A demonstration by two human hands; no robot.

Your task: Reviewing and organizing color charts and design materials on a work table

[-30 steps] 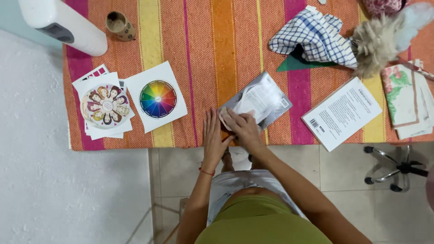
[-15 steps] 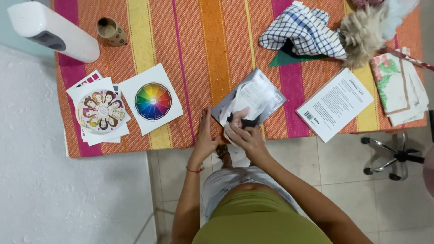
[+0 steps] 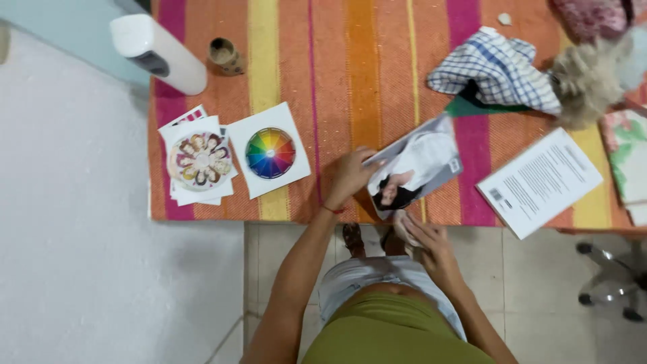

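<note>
Here the left hand (image 3: 349, 176) pinches the photo sheet (image 3: 416, 165) flat on the striped surface (image 3: 350, 81), while the right hand (image 3: 426, 239) holds a small scrap, seemingly peeling its backing.

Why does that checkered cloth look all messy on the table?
The checkered cloth lies crumpled in a heap over a green sheet, not folded flat. The glossy picture sheet sits askew, pinned by the left hand. Nothing looks spilled or broken.

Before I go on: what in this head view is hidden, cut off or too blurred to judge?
- Right hand: blurred; its fingertips sit under the glossy printed sheet, grip unclear.
- Left hand: fingers hidden behind that sheet's edge.
- Printed page: text too small.
- Floral papers: cut by right edge.
- Green card: mostly under checked cloth.
</note>
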